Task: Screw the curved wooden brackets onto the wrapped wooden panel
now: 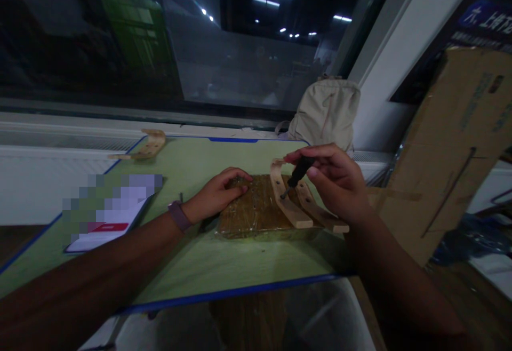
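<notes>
My right hand (336, 177) is closed around the black handle of a screwdriver (302, 170). The screwdriver leans, its tip at a hole in a curved wooden piece (286, 199). Beside that piece lies a second curved wooden piece (320, 213) with holes, partly behind my right hand. Both rest on a brown block wrapped in clear film or tape (250, 215). My left hand (218, 193), wearing a wristband, lies at the block's left side with fingers and thumb apart, touching its top and holding nothing.
The block sits on a green table with a blue edge (192, 281). Another curved wooden piece (150, 145) lies at the far left corner, near a booklet (116, 217). A backpack (330, 111) stands by the window; a large cardboard sheet (452, 153) leans at right.
</notes>
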Demonstrator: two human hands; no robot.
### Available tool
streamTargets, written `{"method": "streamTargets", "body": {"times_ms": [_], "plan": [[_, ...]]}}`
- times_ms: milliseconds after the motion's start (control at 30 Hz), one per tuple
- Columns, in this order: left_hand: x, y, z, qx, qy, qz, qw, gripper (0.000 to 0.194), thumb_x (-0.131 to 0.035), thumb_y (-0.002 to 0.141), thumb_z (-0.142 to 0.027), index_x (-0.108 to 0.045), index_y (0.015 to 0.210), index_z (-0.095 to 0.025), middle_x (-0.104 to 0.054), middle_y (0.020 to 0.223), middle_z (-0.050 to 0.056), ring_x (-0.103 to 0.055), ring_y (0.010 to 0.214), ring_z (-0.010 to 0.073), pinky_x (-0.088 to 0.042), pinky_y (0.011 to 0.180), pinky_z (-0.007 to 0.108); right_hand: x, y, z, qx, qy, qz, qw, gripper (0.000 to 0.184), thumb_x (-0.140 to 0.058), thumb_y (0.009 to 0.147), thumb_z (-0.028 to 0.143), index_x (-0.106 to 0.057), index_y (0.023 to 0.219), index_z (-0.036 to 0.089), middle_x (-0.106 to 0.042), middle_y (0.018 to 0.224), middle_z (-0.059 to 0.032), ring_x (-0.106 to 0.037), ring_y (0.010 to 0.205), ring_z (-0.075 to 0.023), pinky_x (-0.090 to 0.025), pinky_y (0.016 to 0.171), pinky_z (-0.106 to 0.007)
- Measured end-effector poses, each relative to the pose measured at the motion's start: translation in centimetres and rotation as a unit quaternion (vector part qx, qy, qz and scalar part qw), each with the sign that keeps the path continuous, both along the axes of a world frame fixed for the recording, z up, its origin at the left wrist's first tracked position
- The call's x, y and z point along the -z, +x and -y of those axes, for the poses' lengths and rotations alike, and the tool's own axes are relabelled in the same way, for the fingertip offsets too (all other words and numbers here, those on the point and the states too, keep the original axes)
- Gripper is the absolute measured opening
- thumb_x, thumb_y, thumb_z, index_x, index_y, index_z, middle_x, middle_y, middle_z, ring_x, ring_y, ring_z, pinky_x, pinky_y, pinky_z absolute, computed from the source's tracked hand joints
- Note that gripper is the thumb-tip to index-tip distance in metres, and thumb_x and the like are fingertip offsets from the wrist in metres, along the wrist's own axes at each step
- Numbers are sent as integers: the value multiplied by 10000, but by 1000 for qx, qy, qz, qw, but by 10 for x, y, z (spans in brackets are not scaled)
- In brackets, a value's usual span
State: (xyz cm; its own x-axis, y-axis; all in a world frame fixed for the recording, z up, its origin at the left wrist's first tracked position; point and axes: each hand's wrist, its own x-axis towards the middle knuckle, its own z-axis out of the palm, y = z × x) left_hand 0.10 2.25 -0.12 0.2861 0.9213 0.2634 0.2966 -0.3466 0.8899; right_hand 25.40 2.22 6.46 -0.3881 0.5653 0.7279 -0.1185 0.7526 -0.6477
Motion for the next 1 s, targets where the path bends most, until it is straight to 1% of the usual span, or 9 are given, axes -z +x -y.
{"method": "streamTargets", "body": {"times_ms": [67, 133, 233, 367, 467, 600, 800, 900, 1000], "plan": [[-1, 0, 0, -1, 3, 2, 1000, 169, -627, 872, -293, -670, 1007, -200, -668, 1049, 56, -605, 1029, 241, -465, 948, 416, 2, -2, 0, 25, 2, -9, 1000, 179, -662, 920, 269, -603, 1089, 261, -714, 970, -26, -727, 890, -166, -627, 788, -340], [-1, 0, 1, -1, 1, 3, 1000, 161, -628, 872, -287, -671, 1004, -204, -671, 1040, 51, -605, 1023, 238, -467, 943, 412, 4, -2, -3, 90, 19, -35, 995, 232, -729, 867, 275, -574, 1039, 265, -675, 884, 4, -702, 769, -145, -616, 673, -295], [-1, 0, 1, 1, -3, 3, 1000, 166, -629, 873, -292, -670, 1005, -202, -670, 1028, 49, -605, 1020, 235, -469, 940, 405, 4, 1, -8, 153, 53, -47, 986, 285, -804, 791, 286, -568, 949, 256, -601, 833, 22, -639, 699, -128, -570, 587, -260], [0, 0, 0, -2, 0, 7, 1000, 168, -638, 857, -293, -670, 992, -198, -668, 1030, 48, -611, 1025, 237, -465, 951, 402, 1, 3, -6, 59, 36, 13, 998, 202, -691, 890, 382, -618, 1018, 243, -657, 939, -32, -694, 854, -176, -605, 764, -341], [1, 1, 0, -2, -6, 10, 1000, 174, -633, 855, -288, -664, 1002, -200, -664, 1024, 47, -609, 1003, 233, -468, 933, 402, 2, 1, -3, 15, -7, 30, 999, 207, -591, 964, 333, -584, 1158, 259, -698, 1048, -47, -713, 974, -183, -585, 900, -377], [-1, 2, 1, 0, -6, 9, 1000, 170, -627, 858, -284, -659, 1001, -197, -656, 1038, 52, -602, 1012, 235, -459, 946, 411, 3, 4, -5, 36, 13, 51, 998, 133, -608, 950, 322, -562, 1058, 259, -661, 1012, -38, -664, 964, -180, -556, 851, -349], [-2, 1, 1, -5, -1, 1, 1000, 164, -619, 866, -268, -658, 1010, -198, -664, 1039, 49, -603, 1025, 236, -457, 964, 420, -4, 20, -8, -13, 12, 126, 992, 179, -572, 945, 383, -566, 1084, 269, -535, 1067, -48, -586, 941, -199, -528, 824, -366], [-1, 0, 1, -6, -3, -2, 1000, 159, -619, 865, -262, -662, 1005, -202, -665, 1029, 46, -605, 1007, 233, -463, 949, 415, -2, 18, -8, -3, 9, 108, 994, 175, -598, 942, 308, -570, 1114, 288, -559, 1003, -28, -597, 875, -176, -531, 759, -330], [0, 0, 0, -6, 0, -7, 1000, 169, -615, 861, -263, -663, 1009, -199, -655, 1029, 50, -598, 997, 232, -458, 943, 417, 4, 9, -8, 48, 37, 48, 997, 323, -700, 881, 218, -581, 1166, 312, -614, 942, -1, -631, 834, -150, -544, 724, -288]]}}
